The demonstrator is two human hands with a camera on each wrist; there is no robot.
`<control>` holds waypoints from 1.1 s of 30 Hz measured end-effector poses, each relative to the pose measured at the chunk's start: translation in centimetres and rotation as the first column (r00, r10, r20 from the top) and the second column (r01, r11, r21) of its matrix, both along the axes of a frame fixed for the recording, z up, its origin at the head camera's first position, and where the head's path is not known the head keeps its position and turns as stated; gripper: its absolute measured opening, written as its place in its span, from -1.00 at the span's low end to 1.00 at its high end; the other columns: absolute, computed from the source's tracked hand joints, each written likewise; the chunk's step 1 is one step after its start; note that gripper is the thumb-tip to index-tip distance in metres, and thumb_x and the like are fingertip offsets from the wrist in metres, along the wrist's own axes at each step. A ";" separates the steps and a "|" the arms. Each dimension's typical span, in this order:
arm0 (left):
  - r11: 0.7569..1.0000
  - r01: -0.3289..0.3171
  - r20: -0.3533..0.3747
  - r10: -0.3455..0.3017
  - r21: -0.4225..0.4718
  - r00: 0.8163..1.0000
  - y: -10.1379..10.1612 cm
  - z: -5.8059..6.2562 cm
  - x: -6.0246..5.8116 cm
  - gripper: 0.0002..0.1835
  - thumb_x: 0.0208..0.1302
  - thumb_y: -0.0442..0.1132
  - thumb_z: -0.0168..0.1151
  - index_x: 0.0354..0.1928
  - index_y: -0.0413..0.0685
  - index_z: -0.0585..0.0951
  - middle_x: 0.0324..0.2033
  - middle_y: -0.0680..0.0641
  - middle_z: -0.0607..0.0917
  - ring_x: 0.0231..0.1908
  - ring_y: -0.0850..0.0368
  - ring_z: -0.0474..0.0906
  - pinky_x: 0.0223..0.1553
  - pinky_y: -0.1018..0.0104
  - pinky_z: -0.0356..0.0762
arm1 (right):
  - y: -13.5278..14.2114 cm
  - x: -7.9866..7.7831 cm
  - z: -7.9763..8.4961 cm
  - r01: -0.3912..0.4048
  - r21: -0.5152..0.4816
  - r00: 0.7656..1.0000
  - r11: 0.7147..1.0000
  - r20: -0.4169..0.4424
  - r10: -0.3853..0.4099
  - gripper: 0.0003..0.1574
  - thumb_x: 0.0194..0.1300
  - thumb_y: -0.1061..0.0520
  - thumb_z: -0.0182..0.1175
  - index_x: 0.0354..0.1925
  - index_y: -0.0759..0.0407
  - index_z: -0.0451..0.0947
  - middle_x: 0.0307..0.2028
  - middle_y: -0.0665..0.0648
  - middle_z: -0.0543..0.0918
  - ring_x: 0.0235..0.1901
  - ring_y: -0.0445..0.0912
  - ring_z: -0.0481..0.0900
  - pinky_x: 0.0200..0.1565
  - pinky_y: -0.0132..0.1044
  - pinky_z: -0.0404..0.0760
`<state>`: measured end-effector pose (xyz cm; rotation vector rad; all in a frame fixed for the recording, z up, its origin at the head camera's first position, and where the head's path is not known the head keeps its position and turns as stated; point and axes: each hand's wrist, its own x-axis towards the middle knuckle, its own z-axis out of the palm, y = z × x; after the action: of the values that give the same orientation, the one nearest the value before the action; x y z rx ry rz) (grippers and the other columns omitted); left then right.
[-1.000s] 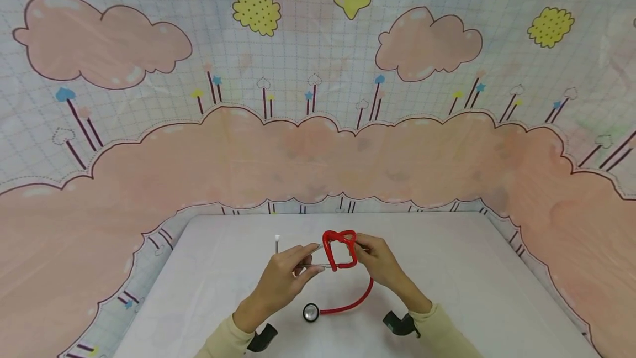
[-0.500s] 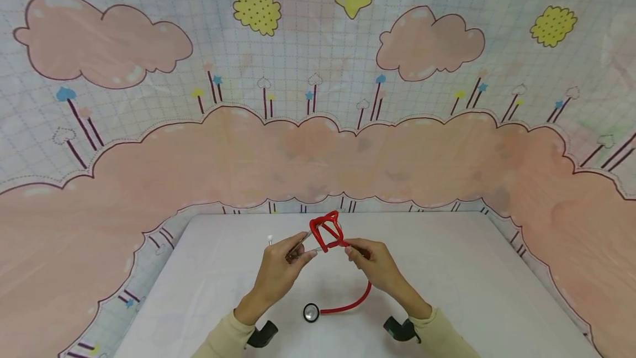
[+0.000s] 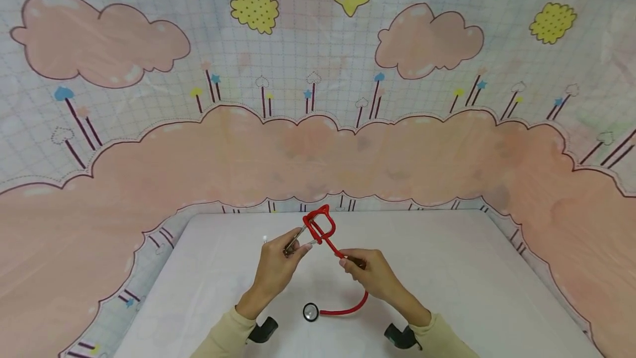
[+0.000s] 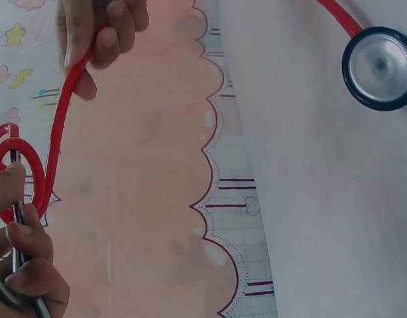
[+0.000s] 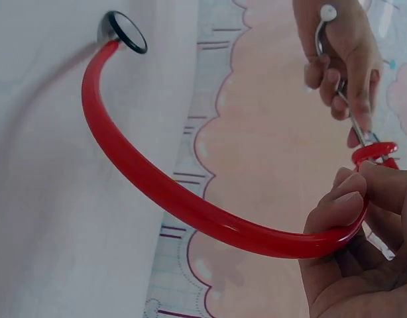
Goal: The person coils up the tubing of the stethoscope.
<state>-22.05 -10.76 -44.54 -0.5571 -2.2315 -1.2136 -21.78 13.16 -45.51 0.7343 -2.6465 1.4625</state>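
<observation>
Hands (image 3: pixel 275 265) (image 3: pixel 372 274) holding a stethoscope (image 3: pixel 343 312), looped glossy red tubing (image 5: pixel 190 211), dark-rimmed silver chestpiece (image 4: pixel 381 68)

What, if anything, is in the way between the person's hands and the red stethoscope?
Nothing visible is: the left hand already grips its metal tubes, and the right hand pinches its red tubing.

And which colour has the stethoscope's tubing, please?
The stethoscope's tubing is red; it shows best in the right wrist view.
</observation>
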 end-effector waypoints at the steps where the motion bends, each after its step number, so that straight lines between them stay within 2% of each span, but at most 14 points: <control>1: 1.000 -0.010 0.005 0.010 -0.002 1.000 0.0 -0.1 -0.1 -0.58 0.12 -0.30 0.45 0.02 -0.35 0.64 -0.58 0.11 0.52 -0.60 0.38 0.30 -0.61 0.50 0.32 | 0.0 0.1 0.0 -0.001 0.005 1.000 1.000 0.007 0.001 -0.65 0.38 0.07 0.22 0.06 0.18 0.65 -0.43 0.04 0.66 -0.53 -0.27 0.47 -0.50 -0.41 0.53; 6: 0.999 -0.033 0.022 0.034 -0.027 0.999 -0.1 -0.3 -0.2 -0.60 0.11 -0.31 0.46 0.00 -0.30 0.66 -0.59 0.11 0.51 -0.61 0.36 0.30 -0.62 0.51 0.30 | -0.1 0.5 0.1 -0.026 0.026 1.000 0.999 0.017 0.025 -0.64 0.37 0.07 0.23 0.06 0.20 0.65 -0.41 0.10 0.69 -0.53 -0.29 0.47 -0.48 -0.42 0.53; 12: 0.998 -0.039 0.039 0.040 -0.039 0.998 -0.2 -0.5 -0.2 -0.59 0.10 -0.30 0.46 0.01 -0.31 0.66 -0.60 0.12 0.50 -0.60 0.34 0.31 -0.60 0.50 0.31 | -0.3 0.8 0.3 -0.038 0.034 0.999 0.999 -0.001 0.038 -0.64 0.36 0.07 0.24 0.04 0.21 0.67 -0.42 0.00 0.69 -0.53 -0.30 0.47 -0.48 -0.41 0.55; 19: 0.994 -0.079 0.062 0.083 -0.072 0.995 -0.6 -0.8 -0.4 -0.57 0.13 -0.27 0.45 0.04 -0.32 0.65 -0.59 0.11 0.51 -0.60 0.34 0.31 -0.60 0.50 0.31 | -0.5 1.2 0.2 -0.043 0.049 0.999 0.998 0.028 0.042 -0.63 0.39 0.05 0.21 0.04 0.25 0.64 -0.41 0.13 0.69 -0.52 -0.29 0.48 -0.47 -0.42 0.54; 24: 0.992 -0.112 0.070 0.116 -0.059 0.991 -0.8 -0.7 -0.6 -0.54 0.14 -0.25 0.45 0.06 -0.33 0.64 -0.59 0.08 0.54 -0.61 0.33 0.30 -0.60 0.50 0.29 | -0.5 1.7 0.2 -0.049 0.092 0.998 0.995 0.037 0.046 -0.57 0.39 0.04 0.21 0.10 0.26 0.61 -0.44 0.01 0.66 -0.53 -0.28 0.47 -0.48 -0.41 0.54; 29: 0.981 -0.171 0.020 0.174 -0.093 0.985 -0.9 -0.6 -0.6 -0.54 0.09 -0.25 0.48 0.04 -0.29 0.66 -0.61 0.08 0.54 -0.61 0.34 0.28 -0.59 0.49 0.27 | -0.5 2.1 0.6 -0.065 0.117 0.998 0.991 0.020 0.063 -0.56 0.38 0.03 0.22 0.11 0.24 0.61 -0.45 -0.05 0.65 -0.53 -0.31 0.45 -0.49 -0.42 0.54; 33: 0.965 -0.195 -0.031 0.193 -0.176 0.981 -0.9 -0.7 -0.5 -0.54 0.06 -0.23 0.51 0.03 -0.25 0.68 -0.62 0.10 0.53 -0.60 0.34 0.26 -0.58 0.50 0.25 | -0.3 2.2 1.0 -0.056 0.092 0.996 0.994 -0.062 0.062 -0.65 0.37 0.08 0.23 0.04 0.24 0.65 -0.44 -0.04 0.68 -0.53 -0.33 0.43 -0.52 -0.44 0.50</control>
<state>-22.59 -11.69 -45.26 -0.4004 -2.3356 -0.9160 -19.53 12.83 -44.48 0.8588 -2.6786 1.3149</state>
